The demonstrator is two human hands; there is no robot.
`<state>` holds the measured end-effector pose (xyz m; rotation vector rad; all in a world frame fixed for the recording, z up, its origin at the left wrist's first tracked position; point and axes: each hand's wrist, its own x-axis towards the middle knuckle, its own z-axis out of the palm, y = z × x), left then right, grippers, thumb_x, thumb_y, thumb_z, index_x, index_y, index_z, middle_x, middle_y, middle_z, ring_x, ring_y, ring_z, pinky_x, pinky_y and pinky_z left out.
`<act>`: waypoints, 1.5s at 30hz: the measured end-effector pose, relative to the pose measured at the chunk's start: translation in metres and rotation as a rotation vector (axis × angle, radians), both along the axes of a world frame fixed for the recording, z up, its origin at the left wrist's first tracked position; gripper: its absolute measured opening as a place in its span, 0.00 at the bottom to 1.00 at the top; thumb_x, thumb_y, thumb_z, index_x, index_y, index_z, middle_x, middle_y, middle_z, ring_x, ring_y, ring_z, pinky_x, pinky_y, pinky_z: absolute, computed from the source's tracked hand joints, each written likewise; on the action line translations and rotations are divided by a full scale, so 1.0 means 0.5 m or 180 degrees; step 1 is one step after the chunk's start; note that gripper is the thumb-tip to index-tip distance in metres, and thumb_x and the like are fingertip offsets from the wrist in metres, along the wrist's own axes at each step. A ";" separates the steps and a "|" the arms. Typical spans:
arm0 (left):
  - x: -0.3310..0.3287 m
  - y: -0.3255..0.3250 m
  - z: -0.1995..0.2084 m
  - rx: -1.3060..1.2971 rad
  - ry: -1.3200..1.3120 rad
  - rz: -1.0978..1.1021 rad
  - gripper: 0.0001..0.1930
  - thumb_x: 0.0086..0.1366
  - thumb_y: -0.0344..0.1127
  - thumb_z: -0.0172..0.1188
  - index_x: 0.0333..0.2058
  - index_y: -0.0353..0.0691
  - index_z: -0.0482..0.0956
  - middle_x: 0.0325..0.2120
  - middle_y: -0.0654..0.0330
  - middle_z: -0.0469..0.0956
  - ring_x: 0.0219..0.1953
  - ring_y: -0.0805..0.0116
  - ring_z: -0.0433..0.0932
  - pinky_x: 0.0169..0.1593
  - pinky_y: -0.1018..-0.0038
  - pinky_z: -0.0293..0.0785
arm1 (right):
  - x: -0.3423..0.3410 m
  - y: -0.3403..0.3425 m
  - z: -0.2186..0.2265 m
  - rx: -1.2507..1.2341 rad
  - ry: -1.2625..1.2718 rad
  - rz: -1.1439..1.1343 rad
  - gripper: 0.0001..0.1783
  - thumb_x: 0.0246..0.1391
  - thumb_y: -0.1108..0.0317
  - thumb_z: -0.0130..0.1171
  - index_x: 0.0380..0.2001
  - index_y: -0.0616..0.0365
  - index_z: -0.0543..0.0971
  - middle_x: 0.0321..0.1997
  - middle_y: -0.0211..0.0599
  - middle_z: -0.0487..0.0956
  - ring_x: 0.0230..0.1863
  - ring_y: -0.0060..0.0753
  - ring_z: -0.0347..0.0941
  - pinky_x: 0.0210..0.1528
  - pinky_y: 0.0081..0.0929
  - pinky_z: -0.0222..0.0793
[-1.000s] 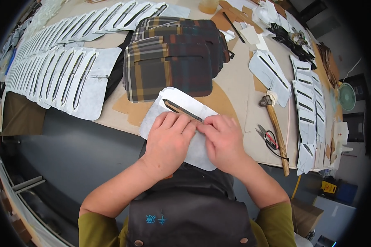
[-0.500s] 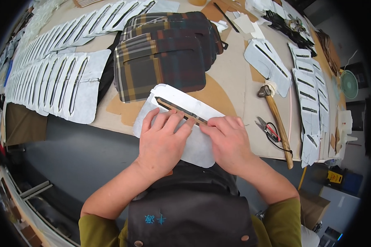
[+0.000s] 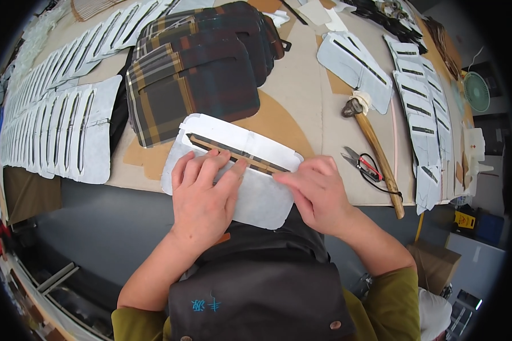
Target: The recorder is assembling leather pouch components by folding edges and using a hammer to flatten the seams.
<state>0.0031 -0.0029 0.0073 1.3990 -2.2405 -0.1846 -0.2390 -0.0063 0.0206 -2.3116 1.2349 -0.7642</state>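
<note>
Left hand [image 3: 202, 193]: palm down, fingers parted and slightly bent, resting on the panel, tips along its slot. Right hand [image 3: 318, 190]: fingers curled, thumb at the slot's right end; whether it pinches the panel cannot be told. Panel [image 3: 259, 200]: one, grey-white, dark-edged slot [image 3: 211, 146], lying aslant at the near edge of the table [image 3: 330, 128]. Beyond: tan card [image 3: 284, 122]; plaid pieces [image 3: 219, 82], stacked. Right: red-handled snips [image 3: 367, 166]; wooden-handled hammer [image 3: 378, 150]. Far left: slotted grey-white pieces [image 3: 100, 136], overlapping rows.
</note>
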 end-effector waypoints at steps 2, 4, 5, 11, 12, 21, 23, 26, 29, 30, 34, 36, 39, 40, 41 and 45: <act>0.004 0.001 0.002 -0.0018 0.0023 0.0028 0.15 0.62 0.31 0.65 0.48 0.47 0.84 0.48 0.59 0.78 0.54 0.55 0.76 0.64 0.53 0.62 | -0.010 0.007 0.000 -0.0397 0.0104 0.0239 0.22 0.46 0.82 0.64 0.46 0.51 0.84 0.33 0.27 0.80 0.42 0.38 0.73 0.50 0.36 0.65; 0.009 0.006 -0.001 -0.0098 -0.0106 0.0112 0.18 0.58 0.31 0.65 0.49 0.48 0.84 0.49 0.61 0.78 0.55 0.61 0.75 0.65 0.56 0.61 | -0.020 0.004 -0.006 -0.0313 0.0011 0.0276 0.21 0.46 0.82 0.64 0.45 0.51 0.84 0.34 0.27 0.80 0.42 0.38 0.74 0.50 0.36 0.66; 0.010 0.008 0.003 -0.0112 -0.0099 0.0169 0.18 0.58 0.31 0.65 0.49 0.48 0.84 0.49 0.61 0.78 0.55 0.61 0.75 0.65 0.56 0.61 | -0.021 0.001 -0.005 -0.0227 -0.0089 0.0286 0.21 0.46 0.82 0.65 0.44 0.51 0.84 0.35 0.27 0.81 0.41 0.38 0.74 0.50 0.36 0.66; 0.046 -0.007 0.007 0.0068 0.0924 -0.0241 0.16 0.59 0.28 0.67 0.47 0.44 0.84 0.44 0.60 0.81 0.49 0.57 0.77 0.57 0.58 0.67 | 0.061 -0.043 0.039 0.0446 -0.0889 0.0096 0.25 0.44 0.82 0.66 0.48 0.53 0.82 0.38 0.31 0.83 0.39 0.39 0.76 0.46 0.36 0.69; 0.056 -0.011 0.011 -0.0058 0.1005 -0.0184 0.16 0.56 0.27 0.69 0.45 0.41 0.83 0.41 0.60 0.81 0.46 0.56 0.78 0.54 0.61 0.69 | 0.081 -0.052 0.049 0.0529 -0.0607 0.0107 0.24 0.45 0.81 0.66 0.49 0.54 0.81 0.37 0.31 0.83 0.41 0.38 0.76 0.48 0.36 0.68; 0.106 -0.018 0.015 0.0129 0.0780 0.0342 0.23 0.52 0.33 0.74 0.48 0.38 0.79 0.48 0.57 0.77 0.51 0.54 0.74 0.55 0.60 0.68 | 0.156 -0.105 0.061 0.0176 0.0093 0.0482 0.21 0.49 0.80 0.64 0.48 0.56 0.80 0.41 0.34 0.83 0.44 0.42 0.76 0.53 0.39 0.67; 0.109 -0.020 0.011 0.0155 0.0817 0.0313 0.24 0.52 0.35 0.74 0.49 0.38 0.79 0.49 0.57 0.77 0.52 0.53 0.73 0.55 0.60 0.68 | 0.178 -0.110 0.043 0.0209 -0.0021 0.0509 0.22 0.49 0.80 0.63 0.49 0.56 0.80 0.41 0.34 0.83 0.45 0.43 0.76 0.53 0.40 0.67; 0.113 -0.024 0.010 0.0180 0.0858 0.0323 0.25 0.54 0.36 0.74 0.50 0.37 0.79 0.50 0.57 0.77 0.52 0.54 0.73 0.56 0.61 0.68 | 0.194 -0.116 0.017 0.0327 -0.0182 0.0504 0.22 0.50 0.81 0.62 0.51 0.56 0.79 0.42 0.36 0.83 0.46 0.44 0.75 0.53 0.41 0.67; 0.116 -0.024 0.011 0.0136 0.0764 0.0274 0.25 0.55 0.37 0.72 0.51 0.36 0.79 0.50 0.60 0.76 0.53 0.57 0.72 0.53 0.62 0.68 | 0.212 -0.124 0.011 0.0375 -0.0189 0.0534 0.24 0.50 0.81 0.61 0.52 0.56 0.79 0.43 0.37 0.82 0.47 0.45 0.75 0.53 0.40 0.67; 0.115 -0.025 0.013 0.0188 0.0783 0.0269 0.25 0.55 0.37 0.73 0.51 0.36 0.79 0.50 0.59 0.76 0.53 0.55 0.72 0.54 0.61 0.68 | 0.216 -0.126 0.012 0.0332 -0.0144 0.0562 0.24 0.50 0.82 0.60 0.52 0.56 0.79 0.43 0.37 0.81 0.47 0.45 0.74 0.52 0.40 0.67; 0.117 -0.026 0.021 0.0214 0.0598 0.0281 0.24 0.55 0.38 0.73 0.49 0.36 0.79 0.51 0.58 0.77 0.52 0.53 0.72 0.55 0.60 0.69 | 0.221 -0.129 0.014 -0.0120 0.0116 0.0618 0.25 0.48 0.81 0.60 0.52 0.55 0.79 0.42 0.36 0.81 0.48 0.42 0.74 0.52 0.40 0.66; 0.116 -0.022 0.018 0.0177 0.0572 0.0270 0.24 0.55 0.38 0.73 0.49 0.36 0.79 0.51 0.58 0.78 0.52 0.53 0.72 0.55 0.60 0.69 | 0.210 -0.114 0.012 -0.0310 0.0372 0.0667 0.26 0.47 0.80 0.59 0.52 0.54 0.79 0.41 0.33 0.81 0.47 0.41 0.74 0.52 0.40 0.66; 0.109 -0.015 0.016 0.0158 0.0522 0.0300 0.24 0.55 0.39 0.73 0.49 0.36 0.79 0.51 0.58 0.78 0.52 0.53 0.72 0.55 0.60 0.70 | 0.171 -0.082 0.015 -0.0266 0.0554 0.0537 0.25 0.47 0.79 0.58 0.51 0.54 0.80 0.40 0.32 0.82 0.47 0.41 0.75 0.53 0.40 0.66; 0.108 -0.014 0.015 0.0140 0.0528 0.0342 0.24 0.55 0.39 0.73 0.49 0.36 0.79 0.51 0.58 0.78 0.52 0.53 0.72 0.56 0.59 0.70 | 0.159 -0.072 0.017 -0.0301 0.0553 0.0505 0.25 0.47 0.79 0.58 0.51 0.54 0.80 0.40 0.32 0.82 0.47 0.41 0.75 0.53 0.40 0.66; 0.108 -0.014 0.012 0.0126 0.0533 0.0385 0.24 0.55 0.38 0.73 0.49 0.36 0.79 0.51 0.58 0.78 0.53 0.53 0.72 0.56 0.59 0.70 | 0.149 -0.064 0.017 -0.0382 0.0552 0.0470 0.25 0.47 0.79 0.58 0.51 0.54 0.80 0.39 0.32 0.82 0.46 0.40 0.75 0.53 0.40 0.66; 0.110 -0.008 0.000 -0.0079 0.0430 0.0391 0.22 0.55 0.36 0.72 0.48 0.37 0.80 0.52 0.57 0.77 0.52 0.53 0.73 0.54 0.60 0.71 | 0.116 -0.056 0.021 -0.0423 0.0454 0.0544 0.22 0.48 0.79 0.59 0.49 0.55 0.81 0.39 0.32 0.84 0.48 0.42 0.75 0.52 0.40 0.67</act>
